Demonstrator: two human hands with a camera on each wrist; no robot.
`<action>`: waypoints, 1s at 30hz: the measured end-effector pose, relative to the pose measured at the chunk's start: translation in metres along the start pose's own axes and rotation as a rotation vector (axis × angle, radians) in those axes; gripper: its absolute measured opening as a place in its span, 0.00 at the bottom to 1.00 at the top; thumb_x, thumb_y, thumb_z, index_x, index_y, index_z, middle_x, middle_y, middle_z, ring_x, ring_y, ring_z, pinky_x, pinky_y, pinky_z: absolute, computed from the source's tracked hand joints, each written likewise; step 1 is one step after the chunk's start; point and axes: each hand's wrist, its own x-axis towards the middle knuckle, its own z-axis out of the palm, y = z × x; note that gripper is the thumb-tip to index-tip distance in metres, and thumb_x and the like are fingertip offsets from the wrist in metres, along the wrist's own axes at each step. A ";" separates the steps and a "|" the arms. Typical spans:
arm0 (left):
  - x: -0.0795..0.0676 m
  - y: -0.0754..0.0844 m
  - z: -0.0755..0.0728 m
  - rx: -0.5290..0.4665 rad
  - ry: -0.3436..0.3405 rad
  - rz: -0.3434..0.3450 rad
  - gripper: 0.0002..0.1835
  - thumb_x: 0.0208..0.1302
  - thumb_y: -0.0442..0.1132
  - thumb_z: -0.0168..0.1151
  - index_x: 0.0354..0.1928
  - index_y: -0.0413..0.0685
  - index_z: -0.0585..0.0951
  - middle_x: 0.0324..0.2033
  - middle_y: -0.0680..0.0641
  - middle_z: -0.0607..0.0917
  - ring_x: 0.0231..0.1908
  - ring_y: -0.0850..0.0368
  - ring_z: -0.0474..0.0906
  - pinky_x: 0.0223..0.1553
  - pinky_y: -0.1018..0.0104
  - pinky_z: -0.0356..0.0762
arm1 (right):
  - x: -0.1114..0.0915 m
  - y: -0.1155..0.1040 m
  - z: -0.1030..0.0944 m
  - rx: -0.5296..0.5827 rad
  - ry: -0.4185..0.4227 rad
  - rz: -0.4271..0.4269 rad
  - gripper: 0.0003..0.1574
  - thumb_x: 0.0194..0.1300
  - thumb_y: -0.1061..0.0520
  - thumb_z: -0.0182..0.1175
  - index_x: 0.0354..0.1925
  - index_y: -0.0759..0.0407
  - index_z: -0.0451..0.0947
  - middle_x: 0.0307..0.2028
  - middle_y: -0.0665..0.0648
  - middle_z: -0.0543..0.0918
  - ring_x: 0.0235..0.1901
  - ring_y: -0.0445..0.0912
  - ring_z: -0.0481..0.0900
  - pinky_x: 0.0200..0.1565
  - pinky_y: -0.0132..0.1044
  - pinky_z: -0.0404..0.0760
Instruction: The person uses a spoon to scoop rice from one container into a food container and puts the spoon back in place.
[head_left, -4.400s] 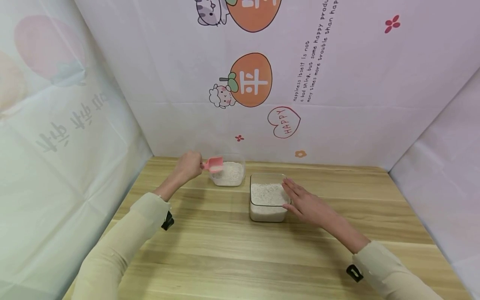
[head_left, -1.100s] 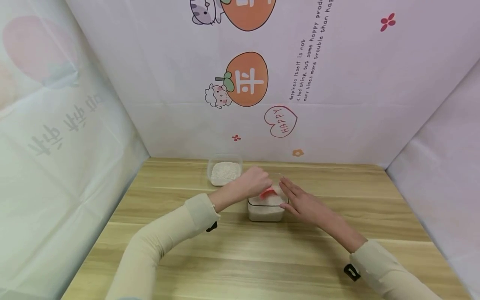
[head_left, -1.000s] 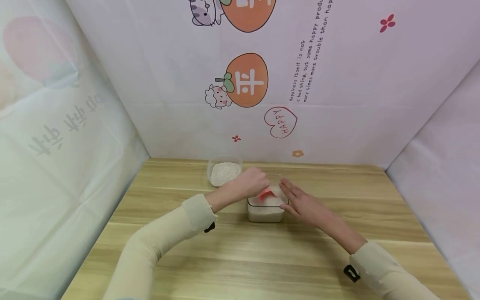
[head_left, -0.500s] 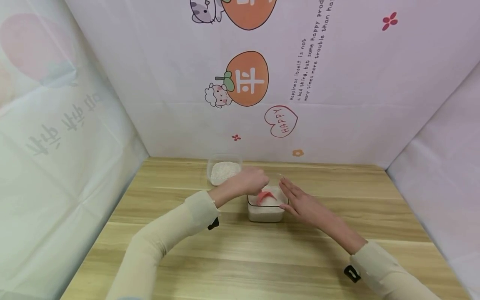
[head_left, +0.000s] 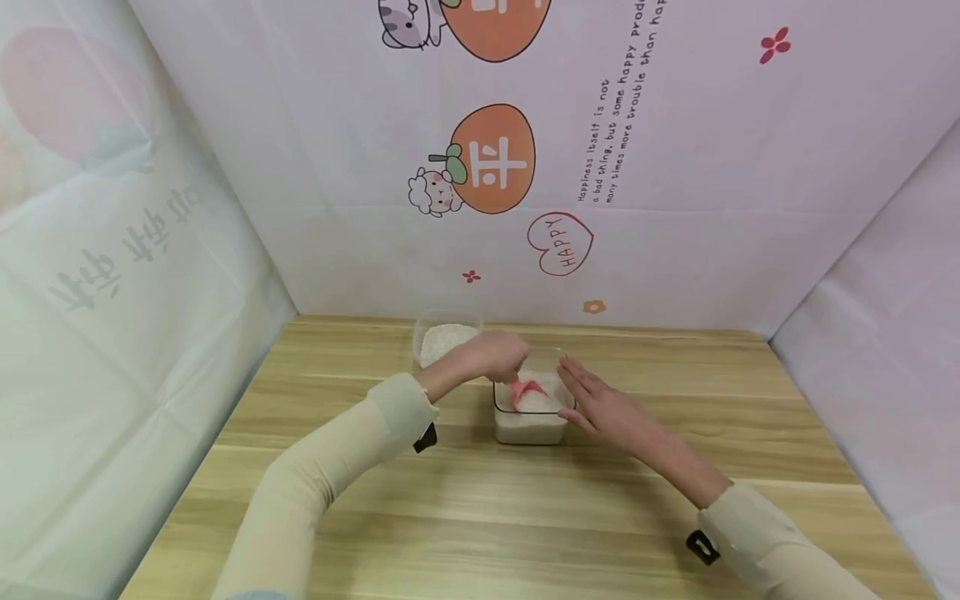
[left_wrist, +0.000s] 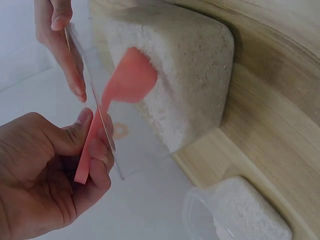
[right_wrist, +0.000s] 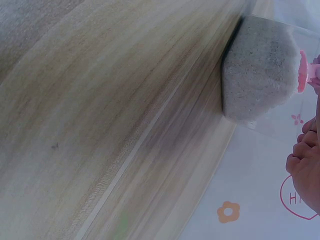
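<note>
A clear square container (head_left: 530, 430) with a dark rim holds fine white grains, which look like rice (left_wrist: 192, 65). My left hand (head_left: 495, 354) grips the thin handle of a pink scoop (left_wrist: 132, 77), thumb on one side and fingers curled on the other. The scoop's head meets the grain surface inside the container. Against the container's right wall lies my right hand (head_left: 611, 412), fingers straight along the rim and the thumb near the front corner. In the right wrist view, the scoop (right_wrist: 303, 72) shows through the clear wall above the grains.
A smaller clear tub (head_left: 420, 323), also holding white grains, stands behind and left of the container, partly hidden by my left hand. The wooden table (head_left: 480, 517) ends at a printed white back wall (head_left: 660, 267), with white sheets at both sides.
My left hand and the scoop have gone from the small tub to the square container. In the last second the scoop has shifted slightly left. My right hand has stayed at the container.
</note>
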 end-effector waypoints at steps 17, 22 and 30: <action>-0.028 -0.049 0.007 -0.460 -0.034 0.046 0.18 0.65 0.38 0.56 0.18 0.41 0.84 0.13 0.51 0.80 0.16 0.60 0.77 0.20 0.74 0.72 | 0.001 -0.004 -0.002 0.011 -0.042 0.025 0.44 0.70 0.38 0.43 0.70 0.65 0.49 0.71 0.63 0.51 0.70 0.54 0.53 0.60 0.49 0.67; -0.038 -0.060 0.015 -0.575 0.009 0.026 0.16 0.65 0.35 0.55 0.20 0.43 0.85 0.13 0.53 0.81 0.16 0.61 0.76 0.21 0.73 0.74 | 0.002 -0.004 -0.002 0.001 -0.032 0.014 0.44 0.70 0.38 0.44 0.70 0.66 0.50 0.71 0.64 0.52 0.70 0.54 0.52 0.60 0.49 0.67; -0.048 -0.067 0.023 -0.723 0.068 -0.040 0.18 0.66 0.34 0.53 0.19 0.39 0.82 0.13 0.52 0.79 0.20 0.55 0.80 0.26 0.66 0.79 | 0.002 -0.003 0.000 0.000 -0.037 0.018 0.44 0.70 0.38 0.42 0.70 0.64 0.49 0.71 0.63 0.50 0.70 0.54 0.53 0.60 0.49 0.67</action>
